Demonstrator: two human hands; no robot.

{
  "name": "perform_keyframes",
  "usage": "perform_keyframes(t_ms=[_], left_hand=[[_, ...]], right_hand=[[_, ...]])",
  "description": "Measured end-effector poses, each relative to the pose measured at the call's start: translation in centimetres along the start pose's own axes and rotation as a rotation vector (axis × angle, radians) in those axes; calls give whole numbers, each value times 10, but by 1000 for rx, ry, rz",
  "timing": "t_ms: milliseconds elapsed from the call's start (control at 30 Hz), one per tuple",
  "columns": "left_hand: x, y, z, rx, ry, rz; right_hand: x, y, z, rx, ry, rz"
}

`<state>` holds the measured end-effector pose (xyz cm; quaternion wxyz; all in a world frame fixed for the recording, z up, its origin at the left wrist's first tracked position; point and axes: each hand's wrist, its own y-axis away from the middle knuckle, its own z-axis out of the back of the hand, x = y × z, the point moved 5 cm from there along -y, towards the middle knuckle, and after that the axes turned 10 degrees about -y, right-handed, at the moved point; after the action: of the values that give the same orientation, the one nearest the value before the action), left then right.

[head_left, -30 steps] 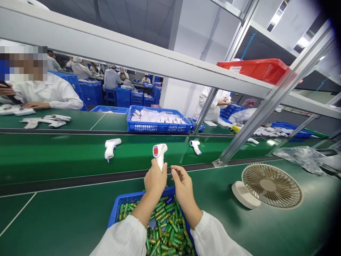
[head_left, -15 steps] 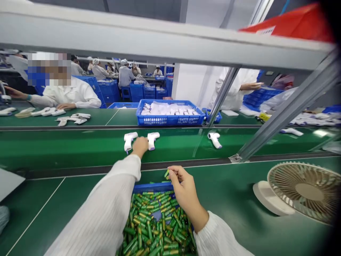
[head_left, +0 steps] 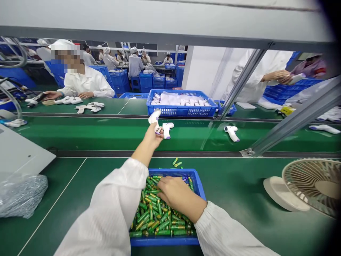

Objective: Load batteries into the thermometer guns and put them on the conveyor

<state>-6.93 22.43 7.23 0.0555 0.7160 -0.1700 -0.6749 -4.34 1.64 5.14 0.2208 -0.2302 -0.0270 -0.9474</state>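
My left hand [head_left: 151, 138] is closed around the handle of a white infrared thermometer [head_left: 154, 116], lifted above the green belt. Beside it, a second white thermometer [head_left: 167, 130] lies on the belt. My right hand [head_left: 179, 195] reaches down over a heap of green and gold batteries [head_left: 156, 215]. Its thumb and forefinger are apart, and its other fingertips are hidden behind the hand. The batteries fill a blue tray [head_left: 165, 242] in front of me. Two loose batteries [head_left: 176, 162] lie just beyond its far edge.
Another thermometer [head_left: 232, 133] lies farther right on the belt [head_left: 119, 137]. Across it stands a blue basket [head_left: 181, 111] of white parts. A slanted metal post [head_left: 287, 119] and a fan [head_left: 314, 186] are at right, a plastic bag [head_left: 23, 195] at left. Co-workers sit and stand opposite.
My left hand has picked a thermometer up off the belt. My right hand has moved from the tray's far edge, where it pinched a battery, down into the heap.
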Motion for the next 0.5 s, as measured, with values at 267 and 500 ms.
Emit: perform_keyframes(t_ms=[267, 500], left_hand=[[23, 68, -37, 460, 500, 46], [36, 82, -57, 417, 367, -2]], right_hand=[[-34, 25, 41, -910, -617, -166], [-63, 22, 38, -1011, -909, -320]])
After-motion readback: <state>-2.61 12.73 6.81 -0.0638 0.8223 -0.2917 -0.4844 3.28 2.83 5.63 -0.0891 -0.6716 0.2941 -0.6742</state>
